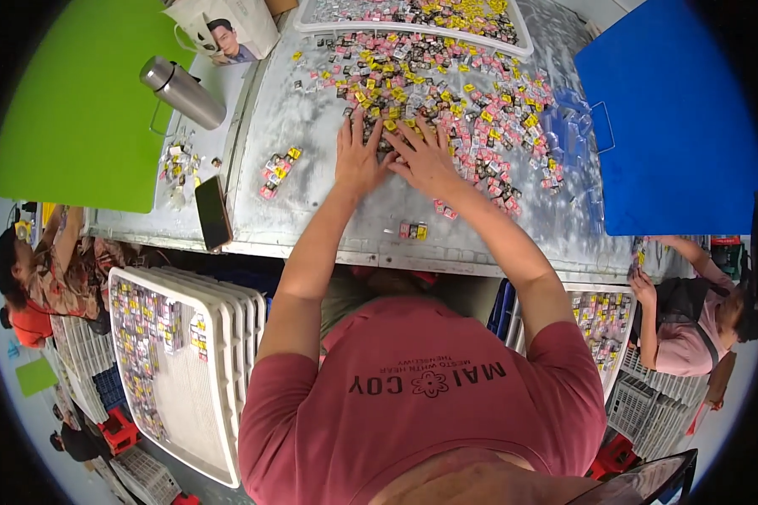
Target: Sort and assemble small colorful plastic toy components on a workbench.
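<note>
A spread of small square packets [396, 71], pink, black, yellow and white, covers the middle and far part of a worn metal tabletop [299, 202]. My left hand [360, 162] lies palm down at the near edge of this spread, its fingers stretched out over the pieces. Right beside it, my right hand [427, 160] rests with fingers apart, touching more of them. The thumbs nearly meet. What lies under the palms is hidden. A short strip of the same pieces [279, 173] sits left of my hands, and a small row [413, 230] lies nearer me.
At the far edge stands a white tray [307, 23] of loose pieces. Clear plastic trays [564, 126] lie right. A steel flask [185, 94], phone [213, 214] and paper bag [261, 29] stand left. Green [76, 101] and blue panels [665, 118] flank the table; stacked trays [177, 370] stand below.
</note>
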`<action>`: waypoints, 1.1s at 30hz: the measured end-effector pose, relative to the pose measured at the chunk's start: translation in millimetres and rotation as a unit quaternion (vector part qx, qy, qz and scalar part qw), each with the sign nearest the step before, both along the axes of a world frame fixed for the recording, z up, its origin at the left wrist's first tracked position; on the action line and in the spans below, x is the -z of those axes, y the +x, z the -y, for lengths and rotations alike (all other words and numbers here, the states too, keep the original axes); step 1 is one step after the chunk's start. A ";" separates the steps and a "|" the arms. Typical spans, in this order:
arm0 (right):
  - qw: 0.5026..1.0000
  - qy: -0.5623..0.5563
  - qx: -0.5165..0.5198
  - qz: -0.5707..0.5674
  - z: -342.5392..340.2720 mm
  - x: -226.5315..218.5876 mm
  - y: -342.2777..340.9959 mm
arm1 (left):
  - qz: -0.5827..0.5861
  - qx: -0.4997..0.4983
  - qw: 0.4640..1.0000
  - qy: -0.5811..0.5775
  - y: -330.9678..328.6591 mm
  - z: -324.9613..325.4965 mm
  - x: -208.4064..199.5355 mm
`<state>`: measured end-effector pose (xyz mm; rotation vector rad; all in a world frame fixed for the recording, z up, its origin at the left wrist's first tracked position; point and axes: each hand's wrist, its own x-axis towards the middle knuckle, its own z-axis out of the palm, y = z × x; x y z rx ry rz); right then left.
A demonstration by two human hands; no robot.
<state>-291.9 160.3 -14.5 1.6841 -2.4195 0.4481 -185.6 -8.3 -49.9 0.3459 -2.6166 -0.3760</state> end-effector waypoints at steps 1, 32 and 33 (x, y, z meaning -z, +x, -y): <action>1.000 -0.009 -0.014 -0.018 -7.7 1.4 4.5 | -0.011 0.015 1.000 -0.010 2.6 -1.9 -1.5; 0.996 -0.048 -0.078 0.006 -71.3 -3.1 -3.9 | -0.041 0.061 0.985 0.157 126.3 -26.3 -18.4; 0.995 -0.049 -0.082 0.009 -66.7 -7.2 2.1 | -0.039 0.056 0.985 0.157 129.9 -25.2 -15.2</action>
